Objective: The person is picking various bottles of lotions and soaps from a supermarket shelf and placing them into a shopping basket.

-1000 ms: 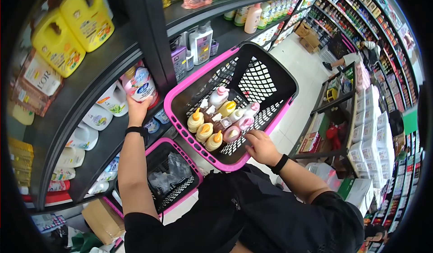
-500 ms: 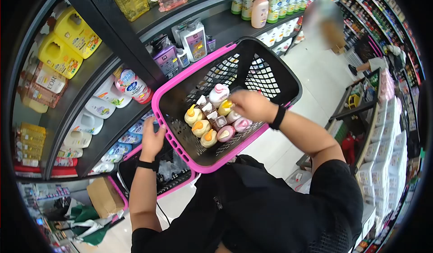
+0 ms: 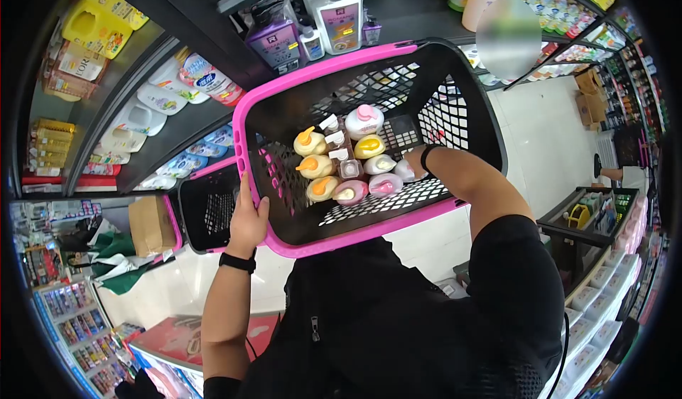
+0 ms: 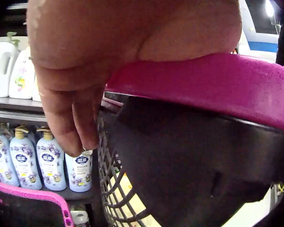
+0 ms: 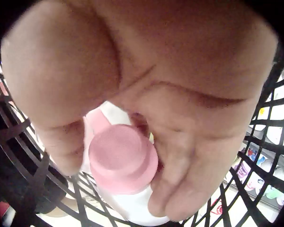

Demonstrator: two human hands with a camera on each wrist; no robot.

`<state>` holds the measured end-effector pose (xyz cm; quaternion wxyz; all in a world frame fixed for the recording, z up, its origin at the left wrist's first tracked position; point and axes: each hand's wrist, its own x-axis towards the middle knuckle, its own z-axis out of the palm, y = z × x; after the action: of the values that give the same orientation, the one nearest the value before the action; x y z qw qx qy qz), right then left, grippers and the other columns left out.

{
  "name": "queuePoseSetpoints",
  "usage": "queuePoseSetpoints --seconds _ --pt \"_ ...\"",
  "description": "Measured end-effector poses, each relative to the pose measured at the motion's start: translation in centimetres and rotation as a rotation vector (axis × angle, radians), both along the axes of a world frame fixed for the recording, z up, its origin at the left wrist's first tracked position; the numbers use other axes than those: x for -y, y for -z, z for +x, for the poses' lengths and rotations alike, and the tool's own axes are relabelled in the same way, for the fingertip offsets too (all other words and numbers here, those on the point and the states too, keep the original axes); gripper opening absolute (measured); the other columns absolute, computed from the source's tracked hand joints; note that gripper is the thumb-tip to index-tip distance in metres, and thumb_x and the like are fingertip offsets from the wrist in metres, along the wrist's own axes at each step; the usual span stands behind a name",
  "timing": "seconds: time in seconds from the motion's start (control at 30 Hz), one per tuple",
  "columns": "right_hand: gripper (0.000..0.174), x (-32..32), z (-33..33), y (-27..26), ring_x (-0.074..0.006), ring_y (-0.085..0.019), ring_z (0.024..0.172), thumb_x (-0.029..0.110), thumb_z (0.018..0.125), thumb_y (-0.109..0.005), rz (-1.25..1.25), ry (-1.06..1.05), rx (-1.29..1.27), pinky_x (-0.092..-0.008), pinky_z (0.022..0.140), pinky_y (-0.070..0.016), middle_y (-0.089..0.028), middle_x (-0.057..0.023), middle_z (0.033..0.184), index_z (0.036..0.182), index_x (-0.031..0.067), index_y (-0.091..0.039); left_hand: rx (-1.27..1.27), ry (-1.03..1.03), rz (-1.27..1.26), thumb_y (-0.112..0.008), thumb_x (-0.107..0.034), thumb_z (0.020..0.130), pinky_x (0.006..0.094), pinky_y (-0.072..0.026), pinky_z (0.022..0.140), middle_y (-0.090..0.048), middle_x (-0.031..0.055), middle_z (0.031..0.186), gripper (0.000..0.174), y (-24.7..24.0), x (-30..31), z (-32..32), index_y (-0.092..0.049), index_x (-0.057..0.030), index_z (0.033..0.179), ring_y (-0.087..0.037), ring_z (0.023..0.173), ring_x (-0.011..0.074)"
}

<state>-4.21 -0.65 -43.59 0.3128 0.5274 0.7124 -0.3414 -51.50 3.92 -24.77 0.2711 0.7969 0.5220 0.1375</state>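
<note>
My right hand (image 3: 413, 166) reaches down inside a black basket with a pink rim (image 3: 341, 63). In the right wrist view, its thumb and curled fingers stand on either side of a white pump bottle with a pink pump head (image 5: 123, 156). Beside that hand, several other pump bottles stand upright in a cluster, among them cream bottles with orange pumps (image 3: 316, 164), a white bottle with a yellow pump (image 3: 369, 146) and brown bottles with clear caps (image 3: 337, 139). My left hand (image 3: 249, 218) rests at the basket's near left corner, fingers extended down outside the rim.
Shelves of detergent bottles (image 3: 138, 122) run along the left, with boxed purple products (image 3: 273, 40) beyond the basket. Below sits a second pink-rimmed basket (image 3: 206, 211), near a cardboard box (image 3: 150, 225). A display rack (image 3: 586, 214) and stacked white packs stand at the right.
My left hand has left the pink bottle on the shelf and moved to the basket's rim. My right hand went from the near rim over the bottles and down into the basket.
</note>
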Motion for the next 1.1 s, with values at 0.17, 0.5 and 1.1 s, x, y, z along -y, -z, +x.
queuePoseSetpoints --seconds 0.17,0.5,1.1 --pt "0.061 0.3 -1.3 1.2 -0.0325 -0.07 0.108 0.029 0.075 -0.079 0.025 0.094 0.157 -0.0469 0.093 -0.0543 -0.072 -0.0188 0.116 0.126 0.0021 -0.06 0.003 -0.055 -0.045 -0.061 -0.011 0.094 0.0459 -0.046 0.104 -0.05 0.0314 0.141 0.081 -0.6 0.1 0.3 -0.016 -0.008 0.161 -0.053 0.127 0.0464" --pt "0.068 0.6 -1.8 -3.7 -0.036 -0.067 0.115 0.032 0.077 -0.077 0.028 0.0 0.153 -0.0521 0.095 -0.0545 -0.066 -0.0232 0.126 0.131 -0.0021 -0.054 0.004 -0.168 -0.15 -0.063 -0.024 0.092 0.048 -0.0498 0.098 -0.058 0.028 0.134 0.084 -1.2 0.4 -0.1 -0.017 -0.0134 0.161 -0.06 0.116 0.0456" --pt "0.031 -0.3 -13.9 -37.9 -0.0415 -0.068 0.07 0.03 0.077 -0.071 0.939 0.184 0.029 -0.0505 0.063 -0.0527 -0.068 -0.0188 0.075 0.093 0.0066 -0.058 0.525 0.093 -0.223 -0.066 -0.036 0.095 0.0476 -0.0385 0.113 -0.041 0.0331 0.148 0.088 2.8 -1.9 -4.1 -0.016 -0.0015 0.158 -0.045 0.136 0.0476"
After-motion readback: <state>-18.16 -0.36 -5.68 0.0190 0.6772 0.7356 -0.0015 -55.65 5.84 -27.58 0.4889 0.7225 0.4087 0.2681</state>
